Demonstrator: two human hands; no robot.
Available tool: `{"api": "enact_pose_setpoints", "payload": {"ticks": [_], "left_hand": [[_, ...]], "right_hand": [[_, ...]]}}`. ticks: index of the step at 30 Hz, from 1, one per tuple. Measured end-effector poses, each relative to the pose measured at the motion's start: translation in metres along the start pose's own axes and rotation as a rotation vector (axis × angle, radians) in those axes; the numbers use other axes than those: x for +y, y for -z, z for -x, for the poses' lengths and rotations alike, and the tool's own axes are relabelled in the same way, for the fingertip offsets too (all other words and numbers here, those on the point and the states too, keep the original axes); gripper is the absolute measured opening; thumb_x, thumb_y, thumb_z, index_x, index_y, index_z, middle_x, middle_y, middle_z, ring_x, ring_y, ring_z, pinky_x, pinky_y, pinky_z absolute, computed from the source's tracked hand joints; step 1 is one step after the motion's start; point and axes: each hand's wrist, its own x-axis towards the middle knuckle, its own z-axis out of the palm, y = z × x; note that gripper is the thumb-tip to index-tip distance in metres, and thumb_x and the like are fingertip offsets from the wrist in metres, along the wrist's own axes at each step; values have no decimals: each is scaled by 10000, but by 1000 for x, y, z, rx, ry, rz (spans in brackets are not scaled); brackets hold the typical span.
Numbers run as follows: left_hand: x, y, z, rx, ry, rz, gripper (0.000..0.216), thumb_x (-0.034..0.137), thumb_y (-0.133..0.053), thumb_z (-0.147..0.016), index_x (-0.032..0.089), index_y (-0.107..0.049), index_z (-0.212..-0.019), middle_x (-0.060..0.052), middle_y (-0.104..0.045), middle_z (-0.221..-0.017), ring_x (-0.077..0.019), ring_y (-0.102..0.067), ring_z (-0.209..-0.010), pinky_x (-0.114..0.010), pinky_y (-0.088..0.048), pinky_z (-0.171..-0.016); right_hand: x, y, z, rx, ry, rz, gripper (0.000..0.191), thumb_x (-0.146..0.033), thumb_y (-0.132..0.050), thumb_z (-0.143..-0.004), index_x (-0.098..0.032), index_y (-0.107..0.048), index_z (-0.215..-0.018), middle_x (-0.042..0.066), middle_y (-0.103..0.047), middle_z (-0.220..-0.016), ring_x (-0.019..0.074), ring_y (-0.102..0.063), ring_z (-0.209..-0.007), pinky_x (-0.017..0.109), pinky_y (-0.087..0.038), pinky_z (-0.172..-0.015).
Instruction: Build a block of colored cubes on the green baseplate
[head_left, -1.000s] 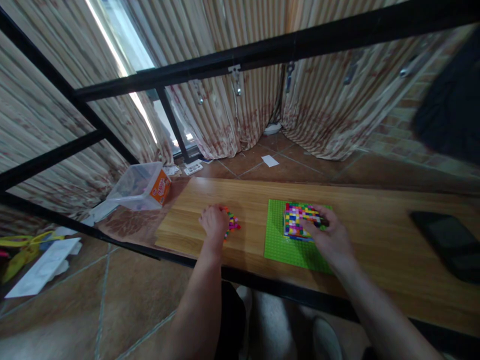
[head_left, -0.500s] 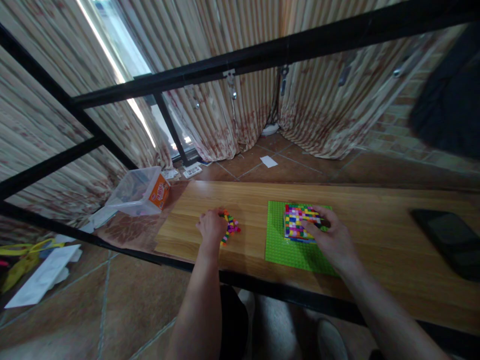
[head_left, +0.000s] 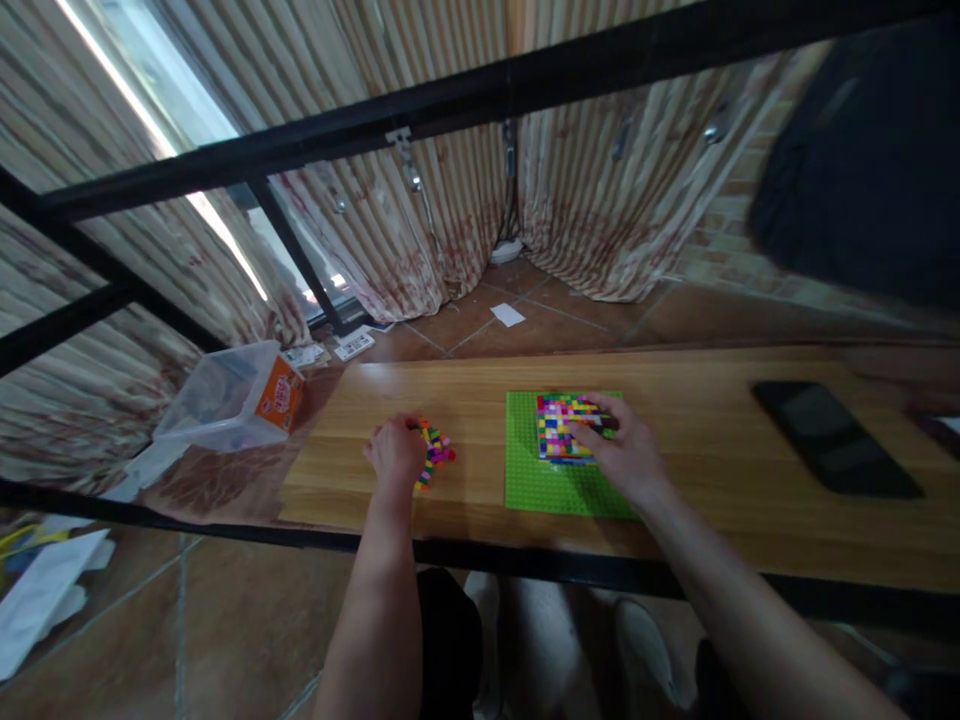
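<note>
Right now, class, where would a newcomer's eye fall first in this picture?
A multicoloured brick build stands out on the green baseplate, with the right hand at its right side. Next come the loose bricks beside the left hand on the wooden table, and the dark phone-like device lying farther right.

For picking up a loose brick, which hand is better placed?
Likely the left hand: it is right by the loose bricks. The right hand is over at the brick block on the green board.
</note>
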Motion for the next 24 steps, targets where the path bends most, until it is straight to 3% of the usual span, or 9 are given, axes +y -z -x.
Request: {"api": "enact_pose_setpoints", "payload": {"ticks": [5, 8, 12, 15, 19, 24], "left_hand": [[10, 4, 1, 22, -125, 220, 261, 196, -484, -868, 177, -690, -1026, -113, -744, -985, -239, -674, -932, -353, -501, -819], [30, -1, 16, 0, -309, 471, 246, 220, -489, -880, 172, -681, -1026, -84, -741, -978, -200, -678, -880, -306, -513, -804], [68, -12, 48, -181, -536, 611, 258, 206, -492, -888, 200, -715, -1018, -48, -745, -1048, -185, -670, -955, -298, -503, -881], [87, -19, 63, -297, -525, 682, 259, 231, -508, -893, 215, -738, -1011, -35, -750, -1064, -184, -680, -929, -298, -516, -862], [95, -26, 66, -374, -507, 822, 247, 270, -537, -881, 205, -744, -1000, -35, -762, -1001, -183, -687, -878, -300, -525, -829], [97, -28, 65, -465, -524, 951, 154, 232, -576, -842, 171, -676, -941, -48, -741, -914, -164, -678, -840, -280, -523, -793]], "right_hand": [[0, 4, -5, 18, -40, -115, 526, -448, -712, -708, -166, -658, -1148, 124, -683, -1125, 244, -659, -925, 412, -561, -786], [0, 8, -8, 71, -49, -138, 467, -431, -703, -716, -177, -683, -1107, 106, -696, -1065, 239, -654, -905, 407, -559, -776], [-9, 11, -7, 110, 35, -135, 329, -407, -670, -757, -188, -717, -998, 89, -695, -1009, 215, -647, -855, 397, -548, -794], [-19, 12, -2, 53, 182, -117, 245, -379, -643, -801, -219, -723, -969, 83, -664, -1079, 227, -637, -985, 389, -538, -837], [-31, 13, 6, -49, 374, 24, 169, -283, -633, -834, -261, -724, -975, 71, -615, -1155, 235, -587, -1120, 446, -468, -988], [-33, 11, 12, -147, 473, 176, 238, -213, -596, -871, -291, -708, -1066, 81, -590, -1213, 251, -555, -1143, 490, -450, -993]]}}
